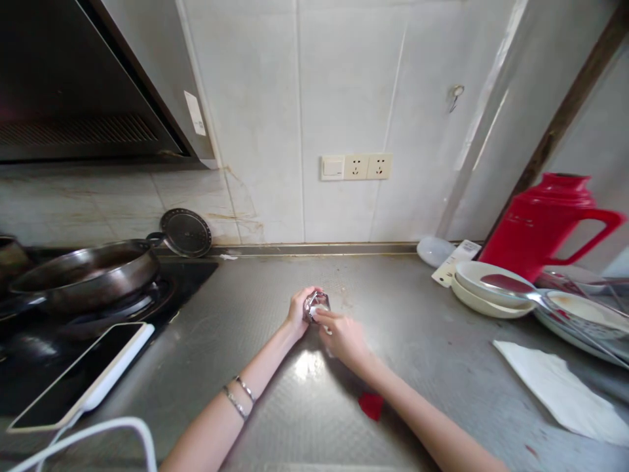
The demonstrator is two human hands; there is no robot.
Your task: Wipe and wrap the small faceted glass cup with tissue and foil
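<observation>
Near the middle of the metal counter (275, 419), my left hand (297, 311) is wrapped round the left side of a small, shiny glass-like cup (314, 301). The cup is tilted, with its opening towards me. From the right, my right hand (344, 335) reaches to the cup's opening, its fingers closed on a white tissue, part of which shows below the fingers. A small red piece (370, 406) lies on the counter beside my right forearm.
At left, a pan (93, 278) sits on the black stove, with a phone (81, 373) and white cable in front. At right stand a red thermos (543, 223), stacked bowls (491, 295) with a spoon, plates and a white paper sheet (560, 390). Sockets (367, 167) are on the wall.
</observation>
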